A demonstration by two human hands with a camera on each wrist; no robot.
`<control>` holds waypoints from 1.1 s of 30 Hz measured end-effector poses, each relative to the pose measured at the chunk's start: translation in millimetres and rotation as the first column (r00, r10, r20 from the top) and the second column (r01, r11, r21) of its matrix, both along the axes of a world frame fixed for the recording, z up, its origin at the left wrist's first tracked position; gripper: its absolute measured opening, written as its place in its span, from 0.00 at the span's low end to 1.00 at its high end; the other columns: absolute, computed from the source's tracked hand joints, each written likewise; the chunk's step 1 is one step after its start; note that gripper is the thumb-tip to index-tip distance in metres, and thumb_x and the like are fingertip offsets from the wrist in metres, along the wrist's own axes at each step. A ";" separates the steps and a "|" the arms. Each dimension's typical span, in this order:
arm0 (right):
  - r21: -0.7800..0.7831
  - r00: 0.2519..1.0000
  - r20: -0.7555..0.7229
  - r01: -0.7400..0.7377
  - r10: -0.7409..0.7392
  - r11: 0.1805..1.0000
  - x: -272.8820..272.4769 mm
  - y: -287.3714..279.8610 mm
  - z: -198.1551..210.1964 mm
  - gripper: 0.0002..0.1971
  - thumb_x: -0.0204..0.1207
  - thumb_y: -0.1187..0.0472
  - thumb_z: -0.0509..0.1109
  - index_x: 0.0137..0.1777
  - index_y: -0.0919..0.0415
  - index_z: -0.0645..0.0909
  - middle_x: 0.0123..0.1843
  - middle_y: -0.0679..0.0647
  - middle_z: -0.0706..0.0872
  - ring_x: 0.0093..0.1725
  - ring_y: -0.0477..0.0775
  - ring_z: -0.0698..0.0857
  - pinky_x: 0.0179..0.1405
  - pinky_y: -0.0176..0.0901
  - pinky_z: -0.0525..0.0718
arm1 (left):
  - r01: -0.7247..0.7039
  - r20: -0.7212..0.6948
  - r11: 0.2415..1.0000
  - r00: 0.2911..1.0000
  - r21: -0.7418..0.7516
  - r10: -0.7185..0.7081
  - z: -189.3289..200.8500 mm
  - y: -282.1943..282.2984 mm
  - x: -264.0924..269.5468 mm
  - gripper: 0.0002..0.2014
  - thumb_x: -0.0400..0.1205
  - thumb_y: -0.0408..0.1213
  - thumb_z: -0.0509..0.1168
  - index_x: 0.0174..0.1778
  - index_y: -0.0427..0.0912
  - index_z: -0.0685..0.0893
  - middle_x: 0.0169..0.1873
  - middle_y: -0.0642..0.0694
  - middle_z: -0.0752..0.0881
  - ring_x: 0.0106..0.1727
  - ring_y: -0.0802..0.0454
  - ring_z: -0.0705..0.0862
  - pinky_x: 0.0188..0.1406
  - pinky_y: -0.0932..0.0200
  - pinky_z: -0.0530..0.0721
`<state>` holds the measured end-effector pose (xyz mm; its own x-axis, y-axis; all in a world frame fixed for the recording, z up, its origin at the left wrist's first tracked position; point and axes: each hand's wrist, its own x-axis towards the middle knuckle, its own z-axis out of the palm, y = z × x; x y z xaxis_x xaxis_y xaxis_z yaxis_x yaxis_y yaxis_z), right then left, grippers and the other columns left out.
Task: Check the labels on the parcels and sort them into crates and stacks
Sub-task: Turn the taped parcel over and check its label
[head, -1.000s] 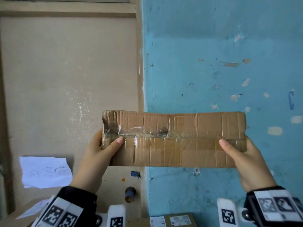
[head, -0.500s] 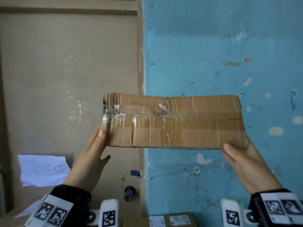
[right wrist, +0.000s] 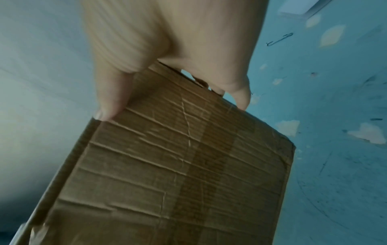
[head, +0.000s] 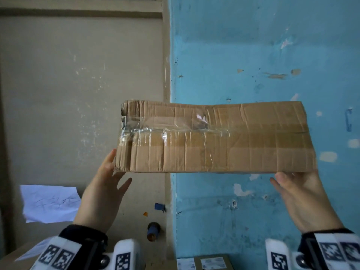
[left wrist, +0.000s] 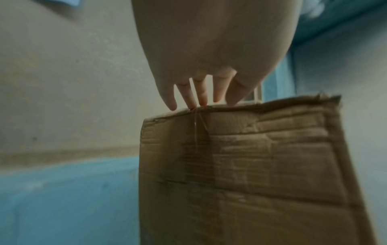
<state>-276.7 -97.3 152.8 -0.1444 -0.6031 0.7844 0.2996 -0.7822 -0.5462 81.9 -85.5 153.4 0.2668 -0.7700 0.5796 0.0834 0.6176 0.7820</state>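
- Head view: the parcel (head: 214, 137) has tipped up from a second ago, its taped face showing no label, so the check goes on; left hand (head: 103, 193) and right hand (head: 303, 199) prop its lower corners with straight fingers. A paper sheet (head: 50, 202) lies far left, labelled boxes (head: 204, 263) near; nothing blocks.
- Left wrist: spread fingers (left wrist: 201, 92) touch the parcel's edge.
- Right wrist: thumb (right wrist: 113, 92) and fingers straddle its corner.

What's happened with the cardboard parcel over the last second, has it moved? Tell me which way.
Yes. The cardboard parcel has shifted right against the wall's beige-blue seam and tipped its taped face toward the camera.
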 end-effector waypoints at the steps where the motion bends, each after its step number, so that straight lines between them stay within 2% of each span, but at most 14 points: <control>1: -0.011 0.999 -0.006 0.036 -0.036 0.999 1.6 3.6 1.8 0.38 0.49 0.45 0.89 0.61 0.44 0.79 0.60 0.42 0.86 0.63 0.39 0.83 0.58 0.31 0.83 | -0.023 0.029 1.000 0.999 0.008 0.023 0.2 -1.1 -0.6 0.15 0.87 0.27 0.59 0.70 0.33 0.79 0.64 0.40 0.85 0.74 0.38 0.76 0.60 0.72 0.78; 3: -0.008 0.993 -0.013 0.114 -0.115 0.993 2.6 -1.0 0.9 0.44 0.41 0.36 0.89 0.61 0.41 0.78 0.65 0.43 0.84 0.67 0.40 0.80 0.64 0.29 0.79 | -0.036 0.020 0.999 0.999 0.004 0.036 0.6 -1.7 -5.6 0.19 0.78 0.20 0.63 0.59 0.44 0.84 0.55 0.53 0.90 0.72 0.48 0.79 0.67 0.59 0.77; 6: -0.013 0.986 0.020 0.163 -0.163 0.986 3.9 -4.5 0.4 0.38 0.47 0.40 0.88 0.58 0.44 0.78 0.61 0.44 0.85 0.62 0.39 0.82 0.64 0.30 0.79 | -0.047 0.122 0.999 0.992 0.018 0.045 -2.2 -2.1 -9.5 0.33 0.81 0.20 0.61 0.70 0.66 0.77 0.73 0.60 0.77 0.78 0.53 0.71 0.75 0.46 0.70; 8: -0.014 0.987 0.037 0.155 -0.155 0.988 4.9 -5.0 0.8 0.24 0.66 0.62 0.81 0.60 0.49 0.77 0.58 0.44 0.87 0.59 0.39 0.84 0.64 0.31 0.80 | 0.019 0.156 1.000 0.988 -0.009 -0.017 -2.2 -1.9 -7.9 0.37 0.80 0.28 0.68 0.78 0.68 0.69 0.78 0.61 0.71 0.81 0.52 0.67 0.77 0.43 0.69; 10: -0.001 0.988 0.005 0.157 -0.157 0.988 4.5 -5.2 0.8 0.23 0.72 0.78 0.68 0.61 0.52 0.77 0.53 0.42 0.90 0.57 0.38 0.85 0.59 0.27 0.81 | 0.093 0.178 0.995 0.981 -0.046 -0.083 -2.1 -2.1 -7.3 0.42 0.71 0.38 0.75 0.79 0.70 0.66 0.75 0.62 0.75 0.77 0.56 0.73 0.72 0.48 0.74; 13: -0.009 0.985 -0.054 0.165 -0.165 0.986 6.1 -5.1 0.2 0.29 0.73 0.82 0.64 0.65 0.50 0.75 0.60 0.46 0.87 0.62 0.43 0.83 0.62 0.31 0.81 | 0.035 0.188 0.997 0.982 -0.067 -0.022 -0.5 -0.6 -8.0 0.46 0.63 0.50 0.76 0.77 0.74 0.65 0.72 0.65 0.76 0.74 0.61 0.75 0.68 0.51 0.76; 16: -0.022 0.974 -0.118 0.192 -0.193 0.981 7.8 -6.2 0.4 0.37 0.72 0.84 0.66 0.68 0.42 0.72 0.67 0.47 0.83 0.65 0.43 0.82 0.65 0.35 0.81 | -0.054 0.185 0.994 0.980 -0.091 0.070 0.4 1.5 -8.0 0.44 0.63 0.48 0.76 0.75 0.78 0.66 0.76 0.57 0.73 0.74 0.56 0.74 0.69 0.44 0.77; 18: -0.020 0.964 -0.163 0.210 -0.210 0.978 9.2 -4.9 1.8 0.38 0.71 0.84 0.68 0.67 0.40 0.71 0.67 0.45 0.83 0.64 0.39 0.83 0.64 0.33 0.81 | -0.117 0.163 0.990 0.978 -0.082 0.130 -0.8 -0.1 -4.6 0.45 0.66 0.45 0.78 0.77 0.75 0.66 0.77 0.51 0.71 0.74 0.51 0.75 0.70 0.40 0.78; 21: 0.018 0.956 -0.145 0.262 -0.257 0.965 9.6 -6.5 0.5 0.34 0.69 0.78 0.73 0.68 0.45 0.70 0.64 0.49 0.85 0.61 0.41 0.86 0.59 0.32 0.84 | -0.185 0.125 0.982 0.974 -0.035 0.188 -0.1 0.7 1.1 0.43 0.70 0.44 0.80 0.80 0.64 0.67 0.76 0.48 0.72 0.75 0.49 0.74 0.71 0.37 0.77; 24: 0.090 0.969 -0.056 0.246 -0.242 0.965 7.9 -3.7 1.8 0.43 0.53 0.45 0.87 0.68 0.52 0.74 0.57 0.48 0.90 0.58 0.42 0.88 0.51 0.30 0.86 | -0.191 0.130 0.981 0.972 -0.035 0.194 4.5 7.3 2.9 0.40 0.62 0.60 0.77 0.73 0.60 0.77 0.71 0.46 0.78 0.70 0.48 0.79 0.66 0.37 0.82; 26: 0.112 0.966 -0.063 0.256 -0.250 0.960 8.0 -0.2 4.1 0.47 0.39 0.30 0.86 0.61 0.49 0.80 0.58 0.44 0.90 0.58 0.42 0.88 0.49 0.32 0.87 | -0.177 0.105 0.984 0.978 -0.037 0.180 6.8 11.9 2.8 0.39 0.61 0.62 0.74 0.71 0.57 0.79 0.69 0.45 0.79 0.68 0.46 0.81 0.65 0.36 0.82; 28: 0.128 0.973 -0.090 0.224 -0.213 0.966 7.4 1.4 5.3 0.45 0.39 0.31 0.86 0.60 0.46 0.81 0.59 0.45 0.90 0.57 0.42 0.88 0.48 0.32 0.87 | -0.138 0.060 0.990 0.988 -0.025 0.139 7.3 13.2 2.6 0.36 0.65 0.57 0.78 0.70 0.54 0.78 0.67 0.46 0.81 0.66 0.46 0.82 0.63 0.39 0.83; 31: 0.138 0.981 -0.132 0.158 -0.140 0.978 7.9 4.9 6.0 0.45 0.40 0.35 0.88 0.62 0.45 0.80 0.60 0.47 0.90 0.57 0.41 0.88 0.45 0.30 0.87 | -0.055 0.000 0.998 0.998 -0.003 0.055 8.6 21.5 -2.3 0.31 0.69 0.49 0.69 0.70 0.52 0.74 0.61 0.50 0.84 0.62 0.49 0.84 0.52 0.48 0.83; 33: 0.159 0.985 -0.130 0.136 -0.115 0.978 9.2 7.0 4.6 0.49 0.37 0.35 0.88 0.64 0.45 0.79 0.60 0.46 0.90 0.57 0.41 0.88 0.46 0.32 0.87 | -0.056 0.007 0.998 0.998 0.012 0.056 6.7 23.3 -4.5 0.32 0.69 0.48 0.68 0.72 0.51 0.71 0.61 0.49 0.84 0.61 0.50 0.84 0.52 0.49 0.83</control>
<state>-267.5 -90.4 157.4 -0.1389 -0.7095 0.6909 0.1298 -0.7046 -0.6976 77.4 -62.2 160.1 0.3058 -0.7608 0.5724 0.0432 0.6117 0.7899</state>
